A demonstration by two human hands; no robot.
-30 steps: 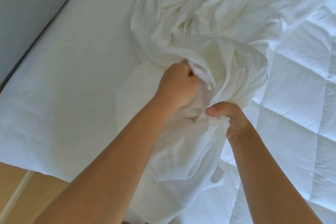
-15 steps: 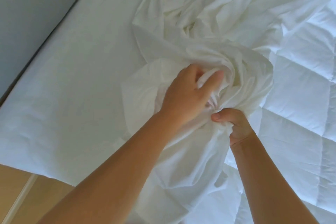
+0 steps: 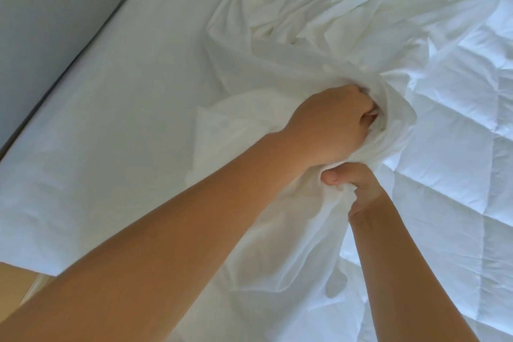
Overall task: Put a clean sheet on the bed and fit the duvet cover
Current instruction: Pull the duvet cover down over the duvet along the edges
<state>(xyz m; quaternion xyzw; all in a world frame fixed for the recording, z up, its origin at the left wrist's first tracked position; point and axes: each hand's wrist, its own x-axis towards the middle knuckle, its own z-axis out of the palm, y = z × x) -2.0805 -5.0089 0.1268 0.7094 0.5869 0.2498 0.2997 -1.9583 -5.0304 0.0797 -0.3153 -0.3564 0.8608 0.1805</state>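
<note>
A crumpled white duvet cover point(image 3: 319, 44) lies bunched across the middle of the bed. My left hand point(image 3: 330, 125) grips a gathered fold of it, fingers curled into the cloth. Just below, my right hand point(image 3: 358, 189) pinches the same bunch, thumb on top. The quilted white duvet point(image 3: 458, 133) lies to the right, partly under the cover. A smooth white sheet point(image 3: 111, 119) covers the mattress on the left.
A grey wall or headboard panel point(image 3: 55, 8) runs along the bed's far left edge. A strip of tan floor point(image 3: 14, 286) shows at the lower left past the mattress corner.
My left hand opened, reached further into the cover and closed on a new fold. My right hand kept its hold. The view shifted slightly.
</note>
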